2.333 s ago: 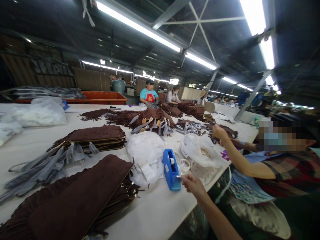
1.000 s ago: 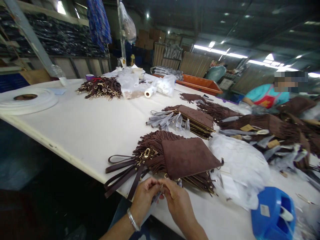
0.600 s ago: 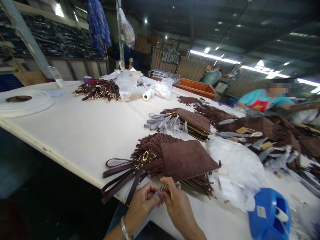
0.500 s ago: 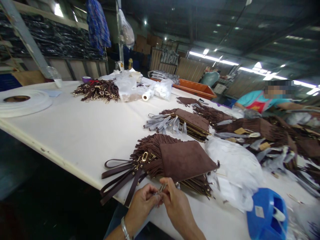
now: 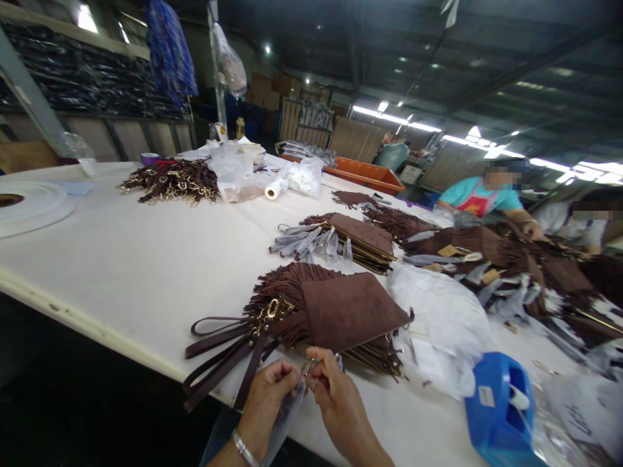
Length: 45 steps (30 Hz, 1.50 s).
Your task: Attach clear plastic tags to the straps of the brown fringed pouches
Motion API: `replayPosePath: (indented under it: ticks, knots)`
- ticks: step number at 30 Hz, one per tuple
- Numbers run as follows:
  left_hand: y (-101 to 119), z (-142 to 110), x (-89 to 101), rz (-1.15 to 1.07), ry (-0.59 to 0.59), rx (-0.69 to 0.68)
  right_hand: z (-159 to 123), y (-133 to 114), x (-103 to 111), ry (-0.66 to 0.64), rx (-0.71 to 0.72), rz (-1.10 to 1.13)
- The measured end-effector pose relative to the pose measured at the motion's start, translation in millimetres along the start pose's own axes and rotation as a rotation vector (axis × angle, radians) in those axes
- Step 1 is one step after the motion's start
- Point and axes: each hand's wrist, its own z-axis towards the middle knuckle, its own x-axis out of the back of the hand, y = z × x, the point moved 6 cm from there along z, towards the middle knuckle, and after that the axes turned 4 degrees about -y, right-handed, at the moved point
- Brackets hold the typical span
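My left hand [image 5: 263, 399], a silver bracelet at its wrist, pinches a clear plastic sleeve [image 5: 288, 415] that hangs below the fingers. Close against it, my right hand [image 5: 338, 397] is closed on a small shiny metal clasp [image 5: 308, 367], which touches the sleeve's upper end. The fingers hide part of the clasp. Just beyond both hands lies a stack of dark brown suede pouches [image 5: 353, 310] with fringe. Brown wrist straps [image 5: 219, 353] with gold clips [image 5: 273, 308] spread from its left side over the table edge.
Behind lies another pouch stack [image 5: 363, 233] with plastic-wrapped straps. A white plastic bag [image 5: 440, 324] and a blue container [image 5: 499, 408] stand right. Clipped straps [image 5: 172, 180] and a white roll [image 5: 34, 206] lie on the left of the table [image 5: 146, 272]. Two people work at far right.
The clear sleeve now shows hanging from my left hand. My hands remain close together at the clasp. The view has turned slightly right, and a second person shows at the right edge.
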Motion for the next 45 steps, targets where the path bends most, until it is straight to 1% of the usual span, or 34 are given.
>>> replayPosePath:
  ticks: [4, 6, 9, 12, 15, 18, 21, 26, 29, 31, 33, 35, 38, 41, 43, 45]
  knots:
    - [5.1, -2.5, -1.7, -0.008, 0.002, -0.009, 0.6, -1.6, 0.8, -0.009, -0.013, 0.033]
    - [7.4, -3.3, -2.9, -0.006, 0.005, -0.008, -0.4, -1.4, 0.4, 0.010, -0.011, 0.022]
    - [9.6, -3.8, -2.8, 0.045, 0.035, -0.011, -3.4, -1.8, -2.0, 0.074, 0.032, -0.074]
    - [15.5, -4.0, -1.2, 0.177, 0.071, -0.089, -5.9, -2.5, -6.5, 0.144, 0.072, -0.148]
    - [22.0, -4.3, -0.1, 0.298, 0.074, -0.171, -6.6, 0.9, -10.1, 0.206, 0.030, -0.125]
    - [21.9, -3.7, 2.0, 0.309, 0.059, -0.159, -6.9, 4.7, -12.8, 0.242, -0.001, -0.070]
    - [16.8, -2.7, 2.8, 0.211, 0.029, -0.103, -7.5, 7.8, -14.3, 0.258, -0.018, -0.006]
    - [10.2, -3.1, -1.6, -0.050, -0.020, -0.005, -8.1, 11.1, -17.3, 0.269, -0.082, 0.129]
    - [8.9, -2.4, -5.5, -0.194, -0.084, 0.040, -8.9, 14.9, -22.2, 0.296, -0.117, 0.225]
    - [4.9, -0.7, -7.3, -0.295, -0.133, 0.107, -9.1, 17.8, -25.9, 0.301, -0.104, 0.253]
    - [0.2, 1.3, -6.1, -0.356, -0.138, 0.175, -8.6, 20.4, -27.9, 0.282, -0.071, 0.226]
    - [-1.2, 2.9, -3.4, -0.361, -0.117, 0.208, -7.5, 20.0, -25.6, 0.251, -0.010, 0.117]
    - [0.2, 2.8, -3.4, -0.374, -0.116, 0.277, -6.1, 6.8, -17.2, 0.197, 0.201, -0.193]
    - [0.8, -0.2, -9.3, -0.486, -0.146, 0.402, -7.7, -7.9, -11.7, 0.165, 0.414, -0.475]
    - [0.8, -2.8, -14.5, -0.581, -0.181, 0.463, -9.8, -12.2, -9.1, 0.180, 0.487, -0.581]
    - [-0.6, -4.9, -17.6, -0.671, -0.196, 0.493, -13.3, -14.6, -8.2, 0.207, 0.549, -0.647]
